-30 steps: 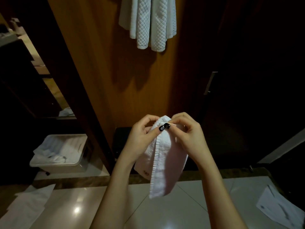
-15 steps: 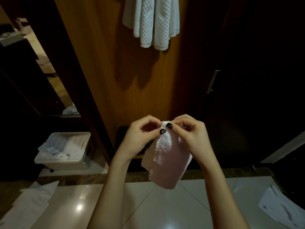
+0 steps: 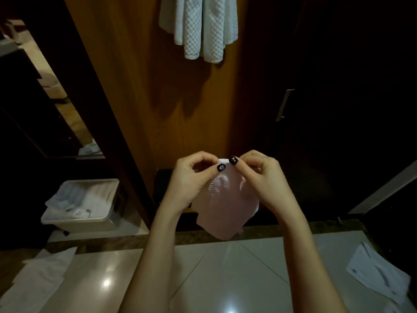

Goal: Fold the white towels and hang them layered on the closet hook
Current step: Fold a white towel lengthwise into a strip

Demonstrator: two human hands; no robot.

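Observation:
A small white towel (image 3: 226, 204) hangs folded in front of me, blurred and pinkish in this light. My left hand (image 3: 191, 177) and my right hand (image 3: 259, 175) pinch its top edge close together between thumbs and fingers. High on the wooden closet panel, quilted white towels (image 3: 200, 26) hang layered; the hook itself is out of view above the frame.
A plastic bin (image 3: 83, 222) holding several white towels stands on the floor at the left. More white cloths lie on the glossy tiles at lower left (image 3: 38, 281) and lower right (image 3: 379, 274). A dark closet door with a metal handle (image 3: 284, 105) is at the right.
The held towel's lower end has swung up and the cloth looks shorter and rounder. Both hands stay pinching its top and have risen slightly; my view has moved closer to the closet.

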